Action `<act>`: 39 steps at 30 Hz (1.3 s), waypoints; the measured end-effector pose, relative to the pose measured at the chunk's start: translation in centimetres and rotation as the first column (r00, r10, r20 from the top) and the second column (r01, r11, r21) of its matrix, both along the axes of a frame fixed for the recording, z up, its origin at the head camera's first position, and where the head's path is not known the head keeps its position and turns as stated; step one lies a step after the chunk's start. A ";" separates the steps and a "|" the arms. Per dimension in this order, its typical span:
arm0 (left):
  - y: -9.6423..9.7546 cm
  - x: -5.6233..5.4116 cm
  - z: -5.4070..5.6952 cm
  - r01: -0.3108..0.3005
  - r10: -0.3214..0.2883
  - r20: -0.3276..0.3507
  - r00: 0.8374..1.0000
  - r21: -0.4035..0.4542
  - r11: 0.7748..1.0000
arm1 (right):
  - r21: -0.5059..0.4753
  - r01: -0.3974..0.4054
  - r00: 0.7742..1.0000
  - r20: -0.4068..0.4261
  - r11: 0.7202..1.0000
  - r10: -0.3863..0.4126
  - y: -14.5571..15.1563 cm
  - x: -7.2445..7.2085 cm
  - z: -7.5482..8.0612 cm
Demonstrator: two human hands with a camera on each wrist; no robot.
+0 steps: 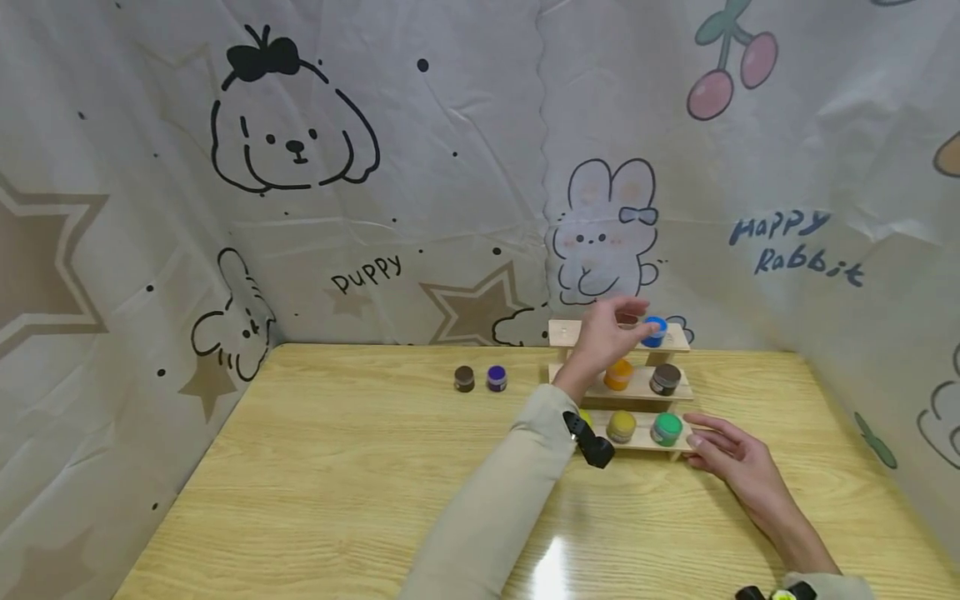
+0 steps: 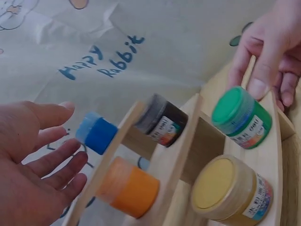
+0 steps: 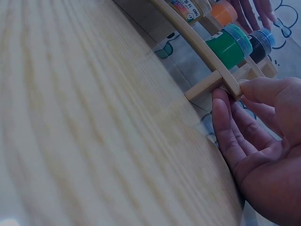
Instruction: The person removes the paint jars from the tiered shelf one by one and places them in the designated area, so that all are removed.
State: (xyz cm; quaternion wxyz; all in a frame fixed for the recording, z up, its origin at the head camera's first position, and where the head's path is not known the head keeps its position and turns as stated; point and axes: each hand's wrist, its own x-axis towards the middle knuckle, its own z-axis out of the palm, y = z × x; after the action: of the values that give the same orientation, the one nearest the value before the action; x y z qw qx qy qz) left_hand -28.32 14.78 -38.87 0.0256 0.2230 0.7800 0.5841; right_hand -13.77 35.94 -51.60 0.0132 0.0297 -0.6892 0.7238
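Observation:
A three-tier wooden rack (image 1: 564,333) bears small paint jars. My left hand (image 1: 606,337) reaches over the top tier, fingers loosely spread. Beside its fingertips stands a blue jar (image 2: 99,134); a small gap shows between them in the left wrist view. With thumb and fingers, my right hand (image 3: 263,146) pinches the right end of the lowest shelf (image 3: 228,84). Near that end sits a green jar (image 1: 667,429), then an ochre jar (image 1: 621,427) and a bright yellow one (image 1: 586,417), partly hidden by the left wrist. The middle tier carries an orange jar (image 1: 618,375) and a dark jar (image 1: 665,380).
Left of the rack, a brown jar (image 1: 464,379) and a purple jar (image 1: 497,378) stand on the wood-grain table (image 1: 315,467). A printed cloth (image 1: 465,192) hangs behind the table and along its sides, close behind the rack.

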 end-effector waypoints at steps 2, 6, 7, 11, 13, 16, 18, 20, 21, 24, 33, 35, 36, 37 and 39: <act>0.3 -0.1 -0.1 -0.018 0.018 0.000 1.000 -0.036 0.999 | -0.004 -0.008 1.000 -0.008 1.000 0.008 -0.1 -0.1 0.0; 0.8 -0.2 -0.2 -0.059 0.055 -0.035 0.998 -0.118 0.991 | -0.007 -0.018 1.000 -0.020 1.000 0.018 -0.3 -0.2 0.1; 0.9 -0.3 -0.2 -0.067 0.061 -0.047 0.997 -0.133 0.989 | -0.007 -0.016 1.000 -0.021 1.000 0.016 -0.3 -0.2 0.1; 1.0 -0.4 -0.2 -0.080 0.069 -0.076 0.995 -0.165 0.983 | 0.000 -0.012 1.000 -0.019 1.000 0.012 -0.6 -0.4 0.2; 0.9 -0.4 -0.3 -0.079 0.066 -0.086 0.994 -0.168 0.983 | 0.005 -0.009 1.000 -0.016 1.000 0.009 -0.7 -0.4 0.2; 0.5 -0.3 -0.3 -0.060 0.050 -0.074 0.996 -0.140 0.988 | 0.004 -0.012 1.000 -0.013 1.000 0.012 -0.8 -0.4 0.2; 0.2 -0.4 -0.2 -0.042 0.036 -0.053 0.998 -0.108 0.993 | -0.002 -0.017 1.000 -0.013 1.000 0.017 -0.9 -0.4 0.2; -0.3 -0.4 -0.1 -0.022 0.020 -0.036 0.999 -0.072 0.997 | -0.008 -0.022 1.000 -0.017 1.000 0.022 -0.9 -0.4 0.2; -0.5 -0.5 0.0 -0.017 0.015 -0.031 0.999 -0.058 0.998 | -0.009 -0.024 1.000 -0.021 1.000 0.023 -0.9 -0.4 0.3; -1.3 -0.6 0.2 0.000 -0.001 -0.048 0.999 -0.035 0.999 | -0.007 -0.022 0.999 -0.030 1.000 0.022 -0.8 -0.3 0.4; -3.1 -0.6 0.8 0.037 -0.041 -0.131 0.991 -0.030 0.999 | -0.012 -0.020 1.000 -0.023 1.000 0.019 -0.5 0.0 0.4; -3.5 -0.5 0.9 0.044 -0.049 -0.152 0.987 -0.032 0.999 | -0.016 -0.017 1.000 -0.022 1.000 0.017 -0.5 0.0 0.3; -3.8 -0.4 1.0 0.047 -0.051 -0.159 0.986 -0.028 0.999 | -0.016 -0.016 1.000 -0.023 1.000 0.016 -0.5 0.0 0.3; -4.0 -0.3 1.1 0.050 -0.053 -0.163 0.985 -0.022 0.998 | -0.016 -0.015 1.000 -0.024 1.000 0.014 -0.5 0.1 0.3; -4.6 -0.1 1.1 0.054 -0.056 -0.162 0.985 -0.011 0.998 | -0.014 -0.014 1.000 -0.025 1.000 0.014 -0.4 0.1 0.2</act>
State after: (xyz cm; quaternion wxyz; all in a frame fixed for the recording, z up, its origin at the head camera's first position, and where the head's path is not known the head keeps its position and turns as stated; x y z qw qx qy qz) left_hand -28.44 10.19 -37.80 -0.0210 0.2910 0.7750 0.5605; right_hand -13.70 35.51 -51.40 0.0170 0.0434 -0.6836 0.7283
